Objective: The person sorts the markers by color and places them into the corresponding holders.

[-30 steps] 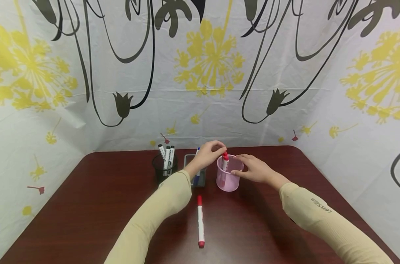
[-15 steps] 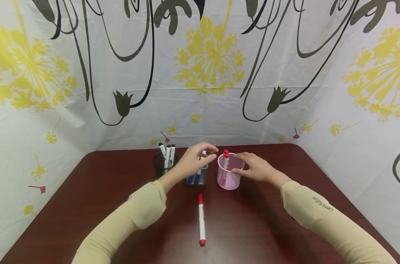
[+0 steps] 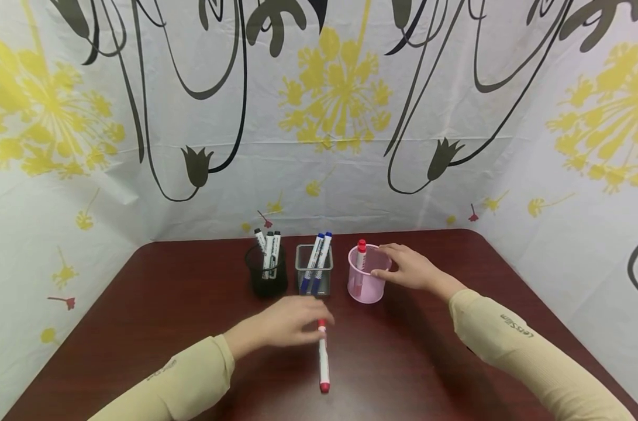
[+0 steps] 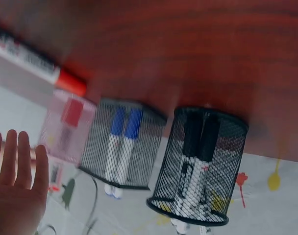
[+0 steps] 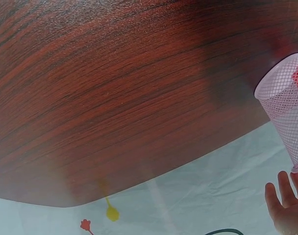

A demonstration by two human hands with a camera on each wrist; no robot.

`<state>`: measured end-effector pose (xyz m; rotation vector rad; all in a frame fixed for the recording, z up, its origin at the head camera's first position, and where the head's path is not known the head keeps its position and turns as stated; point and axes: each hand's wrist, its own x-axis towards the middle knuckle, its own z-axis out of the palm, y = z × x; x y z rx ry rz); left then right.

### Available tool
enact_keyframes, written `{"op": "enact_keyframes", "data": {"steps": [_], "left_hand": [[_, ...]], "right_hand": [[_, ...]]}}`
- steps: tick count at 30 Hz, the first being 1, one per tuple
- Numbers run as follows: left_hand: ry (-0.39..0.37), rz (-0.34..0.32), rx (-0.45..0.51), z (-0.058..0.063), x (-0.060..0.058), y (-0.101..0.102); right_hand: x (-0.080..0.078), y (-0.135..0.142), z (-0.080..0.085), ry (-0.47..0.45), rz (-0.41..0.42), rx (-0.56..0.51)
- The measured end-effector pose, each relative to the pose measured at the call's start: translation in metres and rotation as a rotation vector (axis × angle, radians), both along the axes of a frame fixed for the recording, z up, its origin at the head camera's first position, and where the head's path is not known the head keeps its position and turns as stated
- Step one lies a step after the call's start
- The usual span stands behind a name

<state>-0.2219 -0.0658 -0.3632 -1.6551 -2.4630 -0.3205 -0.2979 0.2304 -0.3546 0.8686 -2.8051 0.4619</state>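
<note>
A white marker with a red cap (image 3: pixel 324 362) lies on the table, pointing away from me. My left hand (image 3: pixel 292 321) hovers over its capped end with nothing held; in the left wrist view the fingers (image 4: pixel 23 159) are extended, apart from the marker (image 4: pixel 29 61). With thumb and fingers at its rim, my right hand (image 3: pixel 408 268) holds the right side of the pink mesh pen cup (image 3: pixel 366 289). Inside that cup stands another red-capped marker (image 3: pixel 361 254). The right wrist view has the fingertips right at the rim of the pink cup (image 5: pixel 284 115).
Left of the pink cup stands a grey square mesh holder (image 3: pixel 325 285) with two blue markers (image 3: pixel 314 257). Further left is a black round mesh cup (image 3: pixel 268 285) with several black markers (image 3: pixel 268 254). A patterned sheet (image 3: pixel 319 199) hangs behind the dark wooden table (image 3: pixel 155 310).
My left hand has let go of the red marker in the pink cup, then moved left and back toward me, over the marker on the table. My right hand has stayed at the cup.
</note>
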Motion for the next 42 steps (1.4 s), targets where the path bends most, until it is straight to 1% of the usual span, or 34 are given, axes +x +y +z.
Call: {"op": "enact_keyframes", "data": {"steps": [2, 4, 8, 10, 13, 18, 23, 26, 29, 32, 37, 39, 42], "left_hand": [[0.062, -0.029, -0.056, -0.006, 0.006, -0.001], [0.144, -0.054, -0.101, -0.012, 0.012, -0.002], [0.299, -0.082, -0.183, -0.020, 0.023, -0.001], [0.355, -0.097, -0.210, -0.025, 0.027, 0.000], [0.408, -0.130, -0.238, -0.034, 0.032, 0.000], [0.435, -0.187, -0.281, -0.043, 0.037, 0.000], [0.485, -0.200, -0.304, -0.048, 0.038, 0.001], [0.514, -0.220, -0.302, -0.050, 0.039, 0.001], [0.531, -0.252, -0.273, -0.051, 0.039, 0.001], [0.533, -0.275, -0.235, -0.050, 0.040, -0.001], [0.540, -0.308, -0.189, -0.043, 0.044, -0.002], [0.517, -0.322, -0.171, -0.041, 0.046, -0.001], [0.505, -0.349, -0.145, -0.037, 0.049, 0.000]], "right_hand": [[0.000, 0.000, 0.000, -0.010, -0.003, 0.005], [0.000, 0.000, 0.001, -0.024, -0.010, 0.005], [0.001, 0.000, 0.002, -0.037, -0.013, 0.003], [0.001, 0.000, 0.002, -0.039, -0.016, 0.005], [0.001, 0.000, 0.002, -0.034, -0.012, 0.004], [0.000, 0.001, 0.002, -0.027, -0.008, 0.008], [0.001, 0.001, 0.002, -0.033, -0.013, 0.004], [0.001, 0.001, 0.002, -0.032, -0.012, 0.007], [0.001, 0.001, 0.001, -0.029, -0.011, 0.012], [0.000, 0.001, 0.001, -0.020, -0.006, 0.010], [0.000, 0.001, 0.003, -0.016, -0.001, 0.006], [0.000, 0.001, 0.003, -0.022, -0.004, 0.005], [0.000, 0.001, 0.002, -0.025, -0.002, 0.006]]}}
